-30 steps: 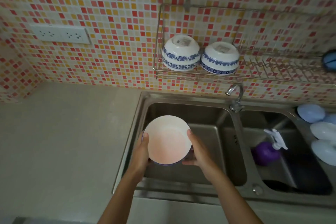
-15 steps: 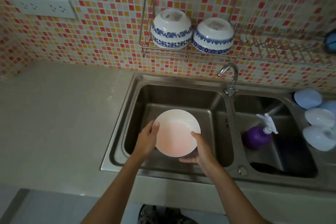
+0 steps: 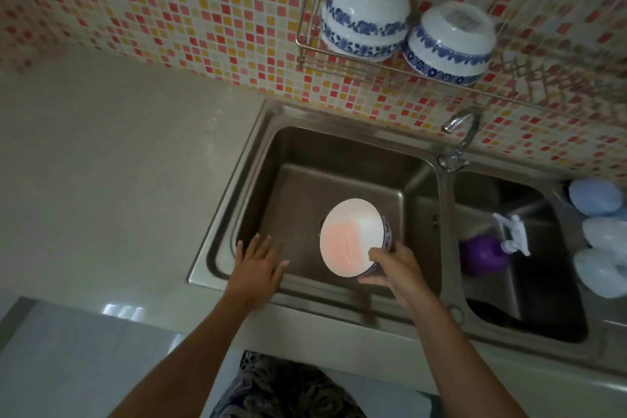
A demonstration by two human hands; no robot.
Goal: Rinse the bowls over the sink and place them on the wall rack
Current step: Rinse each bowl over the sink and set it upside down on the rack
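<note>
My right hand (image 3: 395, 270) grips a white bowl (image 3: 351, 236) with a blue-patterned outside by its rim, tilted to the left over the left basin of the steel sink (image 3: 237, 214). My left hand (image 3: 258, 265) hovers beside it with fingers spread, holding nothing. Two blue-and-white bowls sit upside down on the wire wall rack (image 3: 307, 58): one on the left (image 3: 364, 19) and one on the right (image 3: 448, 42). The tap (image 3: 461, 132) stands between the two basins, and no water is visible running from it.
A purple spray bottle (image 3: 485, 254) lies in the right basin. Several pale blue items (image 3: 595, 197) sit on the sink's right edge. A beige counter (image 3: 101, 163) extends to the left. The rack's right part has bare wire slots (image 3: 559, 78).
My left hand has let go of the bowl and moved left, fingers spread. The right hand alone holds the bowl, which is tilted more. The view has shifted closer and to the left.
</note>
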